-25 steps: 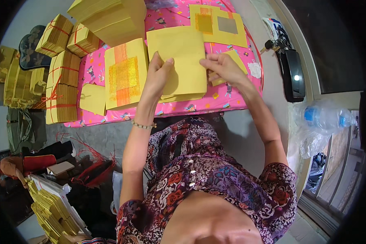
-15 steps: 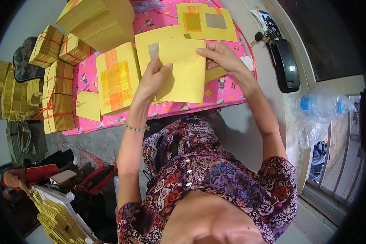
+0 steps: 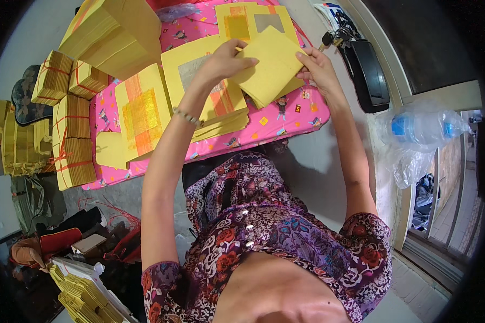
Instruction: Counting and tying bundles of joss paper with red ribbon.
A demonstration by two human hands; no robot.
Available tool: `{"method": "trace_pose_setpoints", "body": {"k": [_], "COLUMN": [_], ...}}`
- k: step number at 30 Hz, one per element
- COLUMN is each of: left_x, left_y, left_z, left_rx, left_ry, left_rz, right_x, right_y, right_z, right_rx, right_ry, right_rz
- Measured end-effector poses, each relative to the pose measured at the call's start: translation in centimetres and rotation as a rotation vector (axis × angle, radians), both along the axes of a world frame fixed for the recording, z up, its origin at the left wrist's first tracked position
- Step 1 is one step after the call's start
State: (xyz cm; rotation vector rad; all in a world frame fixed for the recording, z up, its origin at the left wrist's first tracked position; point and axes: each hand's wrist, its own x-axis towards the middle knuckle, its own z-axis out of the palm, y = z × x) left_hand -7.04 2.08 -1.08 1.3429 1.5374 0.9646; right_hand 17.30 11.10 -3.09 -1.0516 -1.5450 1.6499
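Both hands hold a plain yellow sheet of joss paper (image 3: 269, 67), turned cornerwise above the pink table; it looks folded or doubled at its lower edge. My left hand (image 3: 226, 60) grips its left corner, thumb on top. My right hand (image 3: 317, 70) pinches the right corner between thumb and fingers. Under my left forearm lies a stack of yellow joss paper (image 3: 221, 121) with a silver square and an orange band. Left of it sits another stack (image 3: 145, 110) bearing a gold square. Beyond the held sheet lie more sheets (image 3: 226, 12) with gold and silver squares.
A pink patterned cloth (image 3: 229, 142) covers the table. Red-tied paper bundles (image 3: 73, 153) and a tall yellow block (image 3: 113, 40) stand at the left. Keys (image 3: 337, 39) and a black case (image 3: 367, 75) lie on the right ledge, near a plastic-wrapped bottle (image 3: 415, 126).
Both hands have moved up and away with the yellow sheet, which has turned from upright to cornerwise. The silver-square stack beneath is now more exposed. The whole view has shifted slightly.
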Motion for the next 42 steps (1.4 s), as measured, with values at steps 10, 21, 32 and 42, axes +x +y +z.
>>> {"method": "trace_pose_setpoints", "body": {"k": [10, 21, 32, 42], "left_x": [2.7, 3.3, 5.3, 5.7], "left_y": [6.7, 6.8, 4.8, 4.4], "left_z": [-6.4, -8.0, -6.6, -7.2], "left_rx": [-0.187, -0.256, -0.225, -0.222], "left_ry": [0.643, 0.749, 0.842, 0.770], "left_rz": [-0.171, -0.190, -0.101, -0.059], "right_x": [1.9, 1.8, 0.3, 1.6], "right_y": [0.4, 0.4, -2.5, -2.8], "right_z": [-7.5, -9.4, -5.1, -7.9], "right_rx": [-0.113, -0.084, 0.836, 0.759], "right_ry": [-0.121, -0.183, -0.943, -0.848], "right_rz": [-0.106, -0.086, -0.145, -0.099]}}
